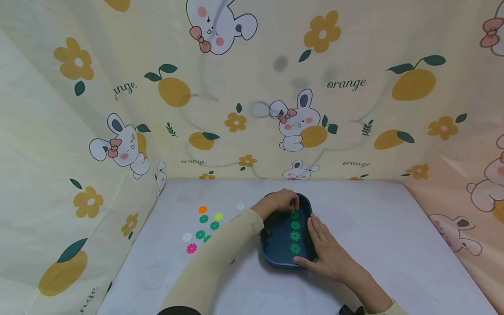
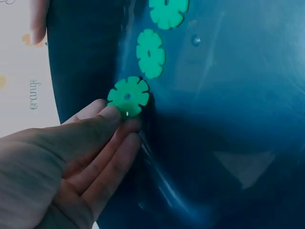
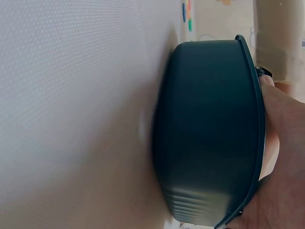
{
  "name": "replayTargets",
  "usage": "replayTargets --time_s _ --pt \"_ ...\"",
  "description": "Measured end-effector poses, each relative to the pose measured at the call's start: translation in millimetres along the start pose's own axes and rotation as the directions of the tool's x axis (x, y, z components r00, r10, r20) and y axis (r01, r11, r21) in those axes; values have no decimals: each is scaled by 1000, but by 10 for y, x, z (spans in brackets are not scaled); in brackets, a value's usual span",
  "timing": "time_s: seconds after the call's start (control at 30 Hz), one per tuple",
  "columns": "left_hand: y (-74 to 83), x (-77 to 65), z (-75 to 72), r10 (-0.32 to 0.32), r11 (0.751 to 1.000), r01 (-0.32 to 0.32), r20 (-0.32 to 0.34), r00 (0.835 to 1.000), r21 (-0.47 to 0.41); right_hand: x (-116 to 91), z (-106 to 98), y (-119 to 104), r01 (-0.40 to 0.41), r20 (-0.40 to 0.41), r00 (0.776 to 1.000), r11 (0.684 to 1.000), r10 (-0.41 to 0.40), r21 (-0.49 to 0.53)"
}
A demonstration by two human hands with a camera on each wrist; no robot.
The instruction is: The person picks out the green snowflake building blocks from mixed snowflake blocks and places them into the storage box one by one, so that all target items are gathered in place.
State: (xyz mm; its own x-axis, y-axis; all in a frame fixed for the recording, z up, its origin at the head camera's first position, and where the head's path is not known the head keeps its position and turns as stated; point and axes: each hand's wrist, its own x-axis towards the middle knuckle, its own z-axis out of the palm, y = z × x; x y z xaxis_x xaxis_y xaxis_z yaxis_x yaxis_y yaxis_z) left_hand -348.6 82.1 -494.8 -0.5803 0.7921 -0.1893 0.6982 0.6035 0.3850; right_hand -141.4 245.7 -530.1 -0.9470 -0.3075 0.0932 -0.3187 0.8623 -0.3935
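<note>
A dark blue tray (image 1: pixel 275 253) with a raised rim stands on the white table. Inside it, green flower-shaped plastic discs (image 1: pixel 295 236) lie in a line along the right side. My left hand (image 1: pixel 280 202) reaches in at the far end. Between its thumb and fingers it pinches a green disc (image 2: pixel 129 95) by the edge, next to the line's last piece. My right hand (image 1: pixel 330 256) rests against the tray's right side, fingers straight along the rim and thumb at the near corner. The right wrist view shows the tray's outer wall (image 3: pixel 205 124).
Loose discs lie left of the tray: several green (image 1: pixel 200 235), an orange (image 1: pixel 202 209), a yellow (image 1: pixel 218 216), a pink (image 1: pixel 191 248) and white ones (image 1: pixel 187 237). My left forearm hides part of this group. A printed cloth (image 1: pixel 244 144) encloses the table behind and at the sides.
</note>
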Motion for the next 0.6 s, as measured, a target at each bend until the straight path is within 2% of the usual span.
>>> replayTargets --time_s 0.17,0.3,0.43,0.6 --pt "-53 -48 -32 -11 1000 10 -33 999 -20 13 10 -16 4 4 1000 1000 -4 -8" --pt "-108 -142 -126 -14 999 10 -80 997 -48 19 12 -30 0 9 1000 1000 0 -6" --pt "-175 -322 -279 0 997 -10 -116 993 -81 16 10 -35 -13 10 1000 1000 13 -3" --pt "-318 -651 -423 -6 991 -15 -149 989 -137 16 -2 -41 -39 17 999 999 39 -10"
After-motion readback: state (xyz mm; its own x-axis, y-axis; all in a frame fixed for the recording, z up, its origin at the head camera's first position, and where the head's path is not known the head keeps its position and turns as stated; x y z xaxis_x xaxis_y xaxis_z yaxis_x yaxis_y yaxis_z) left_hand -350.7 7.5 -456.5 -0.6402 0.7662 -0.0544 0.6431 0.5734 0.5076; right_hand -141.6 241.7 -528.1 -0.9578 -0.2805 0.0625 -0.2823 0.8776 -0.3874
